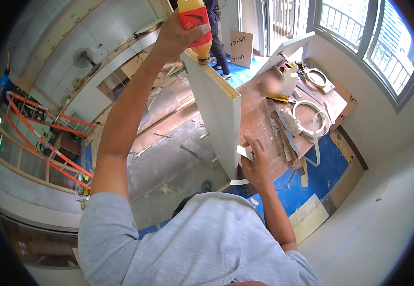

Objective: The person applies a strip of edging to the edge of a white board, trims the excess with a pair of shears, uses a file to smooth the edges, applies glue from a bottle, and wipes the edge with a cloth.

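Observation:
My left hand (pixel 174 37) is raised and wrapped round a squeeze bottle (pixel 195 20) with yellowish contents and a red label. The bottle is tipped, its narrow end down at the far part of a board's top edge. That white-faced board (pixel 214 117) stands on its side in front of me, its bare layered wood edge (pixel 221 85) facing up. By the board's near end, my right hand (pixel 257 164) is closed on a flat white piece (pixel 244 152), whose kind I cannot make out. Just below it a curved white strip (pixel 239 182) shows at the board's foot.
Right of the board, a brown worktable (pixel 254 119) carries rolls of white edging strip (pixel 307 114), yellow-handled pliers (pixel 282 99) and scraps. An orange ladder (pixel 45 143) stands at left. Another person (pixel 219 43) stands beyond the board. Blue sheeting (pixel 293 190) covers some floor.

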Motion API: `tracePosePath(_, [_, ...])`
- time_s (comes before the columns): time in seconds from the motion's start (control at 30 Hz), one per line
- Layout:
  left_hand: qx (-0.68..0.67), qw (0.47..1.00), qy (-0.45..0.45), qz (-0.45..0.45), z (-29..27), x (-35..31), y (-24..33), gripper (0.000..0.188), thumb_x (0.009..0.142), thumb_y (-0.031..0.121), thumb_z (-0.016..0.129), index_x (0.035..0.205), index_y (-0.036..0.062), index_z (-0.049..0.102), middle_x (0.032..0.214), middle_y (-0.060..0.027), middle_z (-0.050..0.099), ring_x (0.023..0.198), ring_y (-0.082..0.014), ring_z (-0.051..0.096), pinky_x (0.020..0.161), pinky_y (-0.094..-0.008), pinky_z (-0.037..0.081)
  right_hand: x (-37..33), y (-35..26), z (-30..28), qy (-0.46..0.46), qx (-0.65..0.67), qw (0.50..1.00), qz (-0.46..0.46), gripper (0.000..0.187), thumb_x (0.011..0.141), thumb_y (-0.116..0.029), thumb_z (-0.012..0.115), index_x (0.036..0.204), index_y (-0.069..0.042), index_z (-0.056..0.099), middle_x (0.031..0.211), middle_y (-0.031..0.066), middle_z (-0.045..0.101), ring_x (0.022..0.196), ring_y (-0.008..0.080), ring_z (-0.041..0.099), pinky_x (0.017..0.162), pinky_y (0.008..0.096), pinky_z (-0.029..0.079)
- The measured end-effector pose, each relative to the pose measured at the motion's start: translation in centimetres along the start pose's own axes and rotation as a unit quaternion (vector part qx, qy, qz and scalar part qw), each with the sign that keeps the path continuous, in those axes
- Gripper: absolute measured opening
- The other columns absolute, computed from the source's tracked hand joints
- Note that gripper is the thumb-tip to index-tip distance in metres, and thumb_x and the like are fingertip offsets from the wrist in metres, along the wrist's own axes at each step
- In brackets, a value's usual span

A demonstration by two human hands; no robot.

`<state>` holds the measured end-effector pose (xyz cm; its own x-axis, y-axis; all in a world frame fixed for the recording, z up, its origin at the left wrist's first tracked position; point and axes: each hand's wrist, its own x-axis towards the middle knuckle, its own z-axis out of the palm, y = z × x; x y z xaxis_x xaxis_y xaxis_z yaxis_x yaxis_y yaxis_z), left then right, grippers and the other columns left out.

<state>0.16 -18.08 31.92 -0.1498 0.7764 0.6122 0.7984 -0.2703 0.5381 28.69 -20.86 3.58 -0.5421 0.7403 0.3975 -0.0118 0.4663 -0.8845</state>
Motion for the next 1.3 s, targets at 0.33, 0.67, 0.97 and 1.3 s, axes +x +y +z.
tracePosePath(0.33, [0.009, 1.0, -0.008, -0.012, 0.3, -0.3, -1.9, 0.056, 0.082, 0.038, 0.083, 0.123, 0.0074, 0.061, 0.111, -0.0097, 0.072, 0.104, -0.0213, 0.07, 0.093, -0.0376, 0.056, -7.5, 6.7, -5.5, -0.057, 0.075, 0.987, 0.133, 0.019, 0.08, -0.005, 0.055, 0.099, -0.003, 0.058, 0.095, 0.0114, 0.052, 0.088, 0.027, 0.055, 0.089, 0.0323, 0.042])
tracePosePath(0.67, [-0.081, 0.996, 0.017, 0.015, 2.1, -2.9, 1.2, 0.049, 0.082, 0.03, 0.083, 0.119, 0.0046, 0.062, 0.103, -0.0078, 0.071, 0.096, -0.0181, 0.069, 0.091, -0.0363, 0.056, -15.1, 8.1, -7.9, -0.086, 0.147, 0.903, 0.395, 0.04, 0.102, -0.039, 0.051, 0.128, -0.008, 0.056, 0.104, 0.0041, 0.064, 0.11, 0.0202, 0.059, 0.092, 0.0381, 0.049])
tracePosePath(0.97, [-0.051, 0.996, 0.067, -0.009, -1.3, -2.6, -1.8, 0.042, 0.086, 0.021, 0.083, 0.117, 0.002, 0.06, 0.105, -0.008, 0.071, 0.092, -0.0157, 0.071, 0.082, -0.0339, 0.06, -19.9, 11.5, -8.7, -0.149, 0.174, 0.822, 0.521, 0.037, 0.106, -0.029, 0.048, 0.134, -0.006, 0.044, 0.09, 0.0104, 0.062, 0.084, 0.0231, 0.069, 0.067, 0.039, 0.061])
tracePosePath(1.3, [-0.096, 0.995, -0.001, -0.006, -0.3, -1.2, -1.7, 0.041, 0.087, 0.021, 0.081, 0.118, 0.0042, 0.061, 0.106, -0.0066, 0.071, 0.094, -0.0168, 0.07, 0.087, -0.033, 0.057, -21.0, 10.8, -8.3, -0.168, 0.102, 0.851, 0.487, 0.047, 0.097, -0.012, 0.063, 0.136, -0.001, 0.039, 0.089, 0.0089, 0.061, 0.071, 0.0181, 0.066, 0.059, 0.034, 0.058])
